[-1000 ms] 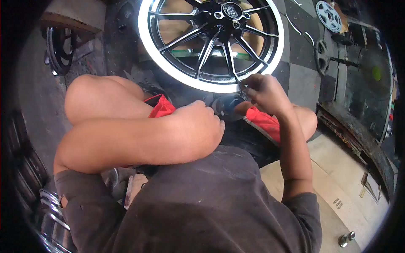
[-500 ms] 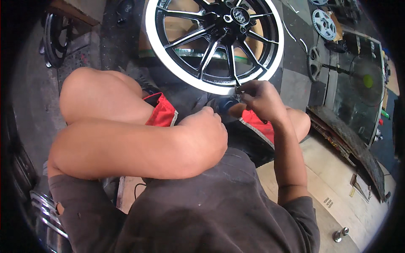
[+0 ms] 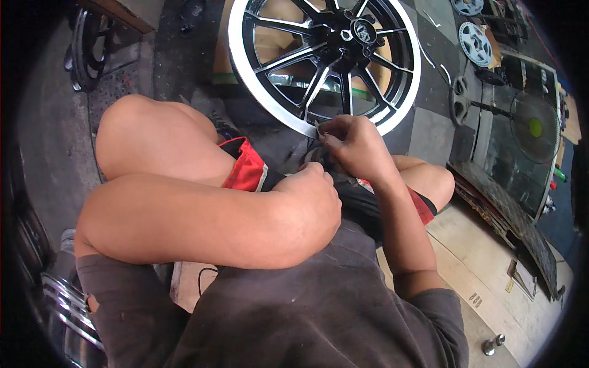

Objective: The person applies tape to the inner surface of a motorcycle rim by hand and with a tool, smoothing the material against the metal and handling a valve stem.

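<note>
My right grip point(image 3: 359, 144) pinches a thin piece point(image 3: 318, 130) | alloy wheel point(image 3: 336, 50) just beyond: spokes point(image 3: 315, 89) black-and-silver, rim point(image 3: 270, 105) silver; work remaining unclear | left grip point(image 3: 311, 195) behind: can't tell

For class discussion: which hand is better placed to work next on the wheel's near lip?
Likely the right hand: its fingers pinch something thin at the spoked wheel's lip; the left hand lies back near the shirt.

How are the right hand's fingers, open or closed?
Closed: the right hand pinches a thin piece at the black, silver-rimmed spoked wheel.
</note>
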Motion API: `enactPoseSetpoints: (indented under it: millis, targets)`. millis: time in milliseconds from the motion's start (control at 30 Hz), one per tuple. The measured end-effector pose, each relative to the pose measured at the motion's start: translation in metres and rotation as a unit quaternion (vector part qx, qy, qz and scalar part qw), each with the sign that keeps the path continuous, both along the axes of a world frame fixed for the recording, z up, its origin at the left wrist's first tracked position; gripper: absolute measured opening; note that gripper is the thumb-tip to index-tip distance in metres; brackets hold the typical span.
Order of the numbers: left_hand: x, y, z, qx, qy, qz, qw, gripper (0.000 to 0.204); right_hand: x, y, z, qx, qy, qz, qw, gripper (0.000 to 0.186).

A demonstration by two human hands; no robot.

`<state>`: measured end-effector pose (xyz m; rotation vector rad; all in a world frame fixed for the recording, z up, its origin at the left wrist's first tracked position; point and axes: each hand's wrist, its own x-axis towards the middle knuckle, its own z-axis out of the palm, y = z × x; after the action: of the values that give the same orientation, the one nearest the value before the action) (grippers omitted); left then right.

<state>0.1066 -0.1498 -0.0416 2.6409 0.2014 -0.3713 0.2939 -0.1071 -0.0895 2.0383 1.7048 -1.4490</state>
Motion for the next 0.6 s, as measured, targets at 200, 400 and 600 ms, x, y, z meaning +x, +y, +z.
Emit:
enactPoseSetpoints:
  millis: [200, 400, 600]
  targets:
    - [0.0, 0.007, -0.001, -0.015, 0.01, -0.013, 1.0, 0.029, -0.007, -0.004, -0.017, 0.077, 0.032, 0.021, 0.996, 0.029]
    - [0.004, 0.017, -0.028, -0.006, 0.031, 0.05, 0.998, 0.039, 0.025, -0.006, -0.021, 0.134, 0.063, -0.065, 0.987, 0.035]
    - [0.01, 0.03, -0.088, 0.136, -0.14, 0.259, 0.946, 0.026, 0.135, 0.037, -0.005, 0.26, -0.094, -0.082, 0.958, 0.034]
